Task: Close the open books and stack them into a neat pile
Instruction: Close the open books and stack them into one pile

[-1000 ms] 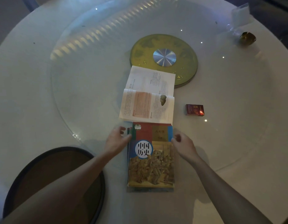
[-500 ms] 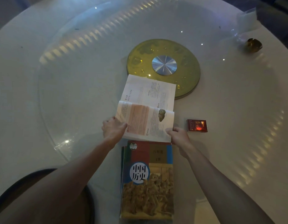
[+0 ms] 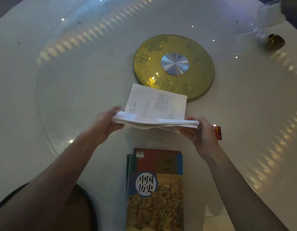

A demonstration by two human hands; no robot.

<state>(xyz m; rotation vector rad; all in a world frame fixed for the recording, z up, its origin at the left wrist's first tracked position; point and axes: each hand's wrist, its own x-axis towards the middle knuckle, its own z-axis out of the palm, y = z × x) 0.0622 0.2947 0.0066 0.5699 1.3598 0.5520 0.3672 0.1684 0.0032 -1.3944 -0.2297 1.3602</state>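
Note:
An open book (image 3: 158,104) with white printed pages lies in the middle of the round table. Its near half is lifted off the table and seen edge-on. My left hand (image 3: 105,124) grips the left end of that raised half, and my right hand (image 3: 200,132) grips the right end. The far half still rests flat on the glass. Nearer to me lies a closed book (image 3: 157,189) with a colourful cover and a white circle with Chinese characters. The edges of other closed books show under its left side.
A gold disc with a silver hub (image 3: 174,65) sits under the glass turntable (image 3: 77,72) behind the open book. A small red box (image 3: 217,132) lies just right of my right hand. A dark round stool (image 3: 81,209) is at lower left, a brass object (image 3: 274,41) far right.
Both hands left the closed stack, reached forward and took the near half of the open book by its two ends. That half has risen from flat to edge-on.

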